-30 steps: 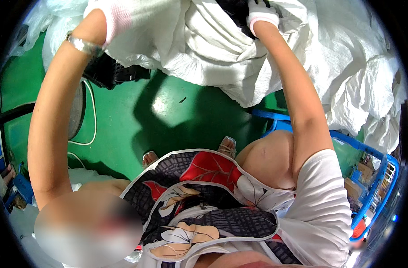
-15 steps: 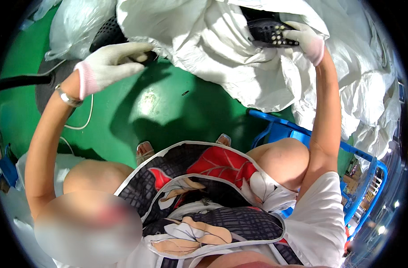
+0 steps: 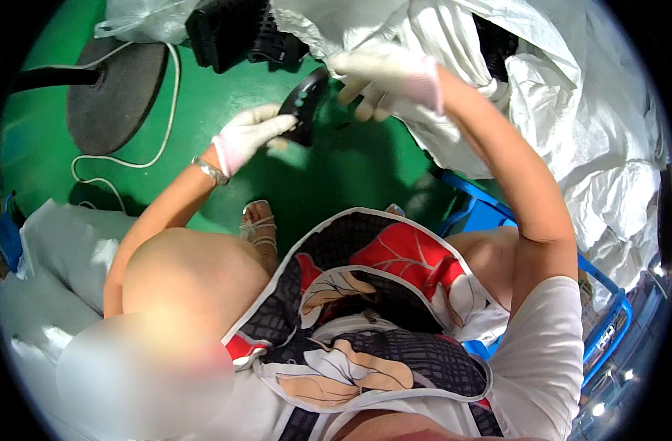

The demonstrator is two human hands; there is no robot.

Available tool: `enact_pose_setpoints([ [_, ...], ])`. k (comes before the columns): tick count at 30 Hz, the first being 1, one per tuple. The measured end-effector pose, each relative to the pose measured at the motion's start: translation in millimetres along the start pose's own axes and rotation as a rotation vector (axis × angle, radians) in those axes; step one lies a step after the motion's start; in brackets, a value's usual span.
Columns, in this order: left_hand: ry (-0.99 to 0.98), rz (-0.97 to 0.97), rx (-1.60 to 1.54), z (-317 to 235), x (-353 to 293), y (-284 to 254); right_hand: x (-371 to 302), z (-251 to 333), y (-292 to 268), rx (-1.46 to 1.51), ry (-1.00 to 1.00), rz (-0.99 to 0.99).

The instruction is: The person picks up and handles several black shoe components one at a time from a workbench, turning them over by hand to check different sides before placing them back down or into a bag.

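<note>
Both of my hands wear white knit gloves with pink cuffs. My left hand [image 3: 255, 132] pinches a curved black piece [image 3: 304, 106] with a row of holes, held upright above the green floor; its exact kind I cannot make out. Close by on the right, my right hand [image 3: 387, 77] hangs with its fingers apart and a little bent, gripping nothing visible. Behind it spreads a large white sack [image 3: 454, 136]. Inside the sack's mouth are dark items [image 3: 495, 44], mostly hidden by the folds.
Black perforated pieces [image 3: 277, 42] stand on the floor at the far left, near a clear plastic bag [image 3: 145, 18]. A round dark stand base [image 3: 108, 110] and a pale cable [image 3: 176, 95] lie at left. A blue metal frame [image 3: 476, 195] is by my right knee.
My right hand has left the black perforated thing at the sack's mouth and swung left. My left hand has moved right and nearer, now with the curved black piece in its fingers.
</note>
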State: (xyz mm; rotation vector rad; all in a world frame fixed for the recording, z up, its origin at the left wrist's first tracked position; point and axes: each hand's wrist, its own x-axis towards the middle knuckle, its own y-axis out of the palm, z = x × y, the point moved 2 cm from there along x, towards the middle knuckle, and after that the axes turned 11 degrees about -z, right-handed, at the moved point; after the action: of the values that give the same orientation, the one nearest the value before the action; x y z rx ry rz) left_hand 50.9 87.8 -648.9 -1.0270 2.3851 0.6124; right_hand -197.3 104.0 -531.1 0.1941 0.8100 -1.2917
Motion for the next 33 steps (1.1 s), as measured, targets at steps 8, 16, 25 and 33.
enact_pose_setpoints([
  [8, -0.267, 0.036, -0.581, 118, 10, -6, -4, -26, -160, -1.108, 0.272, -0.645],
  [16, -0.247, -0.315, -0.199, 117, 5, 5, 25, -142, -223, -0.936, 0.023, -0.633],
  [25, 0.15, -0.304, 0.729, 85, -7, -13, 31, -130, -201, -0.867, 0.232, -0.597],
  [33, -0.083, -0.186, 0.499, 73, -3, -23, -32, -113, -239, 0.026, 0.061, -0.763],
])
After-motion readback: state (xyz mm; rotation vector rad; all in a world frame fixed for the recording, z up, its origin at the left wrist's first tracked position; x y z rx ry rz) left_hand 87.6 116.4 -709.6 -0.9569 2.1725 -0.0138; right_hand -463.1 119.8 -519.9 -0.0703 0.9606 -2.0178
